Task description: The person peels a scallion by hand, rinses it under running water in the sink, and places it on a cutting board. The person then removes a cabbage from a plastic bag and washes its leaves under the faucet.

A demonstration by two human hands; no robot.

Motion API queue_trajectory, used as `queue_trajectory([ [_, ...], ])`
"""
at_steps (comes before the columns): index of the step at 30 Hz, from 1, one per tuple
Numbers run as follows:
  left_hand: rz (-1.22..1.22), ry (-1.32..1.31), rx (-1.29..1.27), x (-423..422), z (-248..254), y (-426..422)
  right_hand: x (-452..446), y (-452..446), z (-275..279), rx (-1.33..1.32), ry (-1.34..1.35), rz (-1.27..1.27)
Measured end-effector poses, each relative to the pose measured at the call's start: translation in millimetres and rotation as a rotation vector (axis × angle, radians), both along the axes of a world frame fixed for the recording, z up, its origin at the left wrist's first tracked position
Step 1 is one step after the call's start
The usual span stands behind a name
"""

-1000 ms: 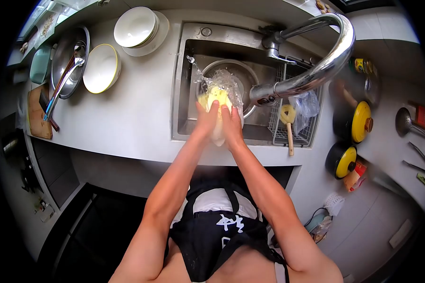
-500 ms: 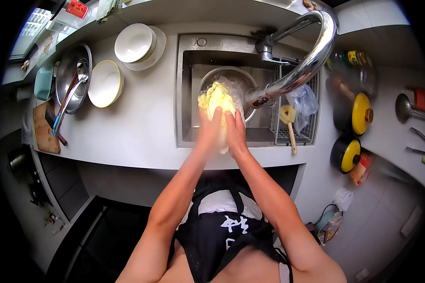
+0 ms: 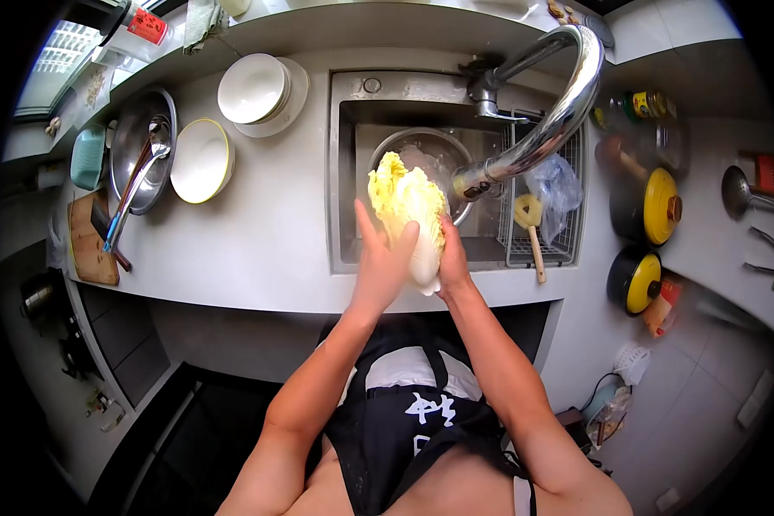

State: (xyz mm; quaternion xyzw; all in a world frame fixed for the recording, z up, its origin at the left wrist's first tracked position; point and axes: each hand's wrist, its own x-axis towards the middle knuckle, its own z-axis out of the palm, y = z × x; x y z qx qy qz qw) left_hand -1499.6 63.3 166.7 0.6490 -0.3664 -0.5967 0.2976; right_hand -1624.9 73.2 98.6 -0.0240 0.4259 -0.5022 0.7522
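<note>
A pale yellow napa cabbage [image 3: 410, 206] with a white base is in my hands over the front of the sink. My right hand [image 3: 453, 260] grips it along the right side of its base. On the other side, my left hand [image 3: 382, 268] has its thumb against the cabbage, while one finger sticks out past the leaves; its remaining fingers are hidden. Behind the cabbage, a round metal basin [image 3: 396, 142] sits in the steel sink [image 3: 346, 189]. The curved faucet [image 3: 568, 107] ends just right of the leaves.
A wire rack [image 3: 516, 245] in the sink's right side holds a plastic bag [image 3: 555, 189] and a wooden-handled brush [image 3: 533, 232]. To the left stand stacked white bowls [image 3: 251, 89], a yellow-rimmed bowl [image 3: 199, 162] and a metal bowl [image 3: 168, 120] with utensils. Yellow-lidded pots [image 3: 660, 206] stand at right.
The cabbage has come back toward me, away from the faucet and basin, and more of it shows. My left hand has shifted lower, its fingers spread wider.
</note>
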Motion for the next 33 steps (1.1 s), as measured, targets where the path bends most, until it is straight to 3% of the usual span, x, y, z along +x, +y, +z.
queue_trajectory([
  [5, 0.226, -0.032, -0.185, 0.4, -36.0, -2.5, -0.6, 0.6, 16.1, -0.019, -0.218, -0.058],
  [7, 0.195, 0.643, 0.139, 4.0, -44.1, -8.9, 4.8, 0.4, 22.5, 0.008, -0.129, -0.041],
  [9, 0.27, 0.751, 0.173, 3.0, -55.5, -7.8, 4.8, -3.1, 15.0, 0.004, -0.069, 0.041],
  [11, 0.353, 0.983, 0.203, 4.1, -66.2, -6.5, 8.4, -9.7, 23.4, 0.055, 0.254, 0.038],
  [12, 0.362, 1.022, 0.196, 4.6, -71.4, -4.6, 8.3, -9.3, 18.0, -0.044, 0.379, 0.029],
  [16, 0.385, 0.953, 0.179, 0.4, -48.3, -11.0, 4.1, -11.7, 28.9, -0.086, 0.307, -0.019],
  [18, 0.399, 0.745, 0.205, -2.9, -38.1, -15.2, 2.5, -7.2, 32.1, -0.198, 0.719, 0.309],
  [19, 0.4, 0.747, 0.205, -2.9, -38.2, -14.8, 0.5, -8.3, 34.9, -0.198, 0.721, 0.311],
  [25, 0.38, 0.758, 0.169, 10.9, -21.8, -20.4, -14.8, -19.1, 43.5, 0.07, 0.139, 0.176],
  [29, 0.409, 0.893, 0.253, 25.9, -24.0, -22.6, -23.6, -17.2, 32.7, 0.093, -0.21, 0.125],
  [33, 0.396, 0.915, 0.243, 30.9, -28.4, -21.9, -21.8, -16.1, 32.1, 0.069, -0.27, 0.089],
])
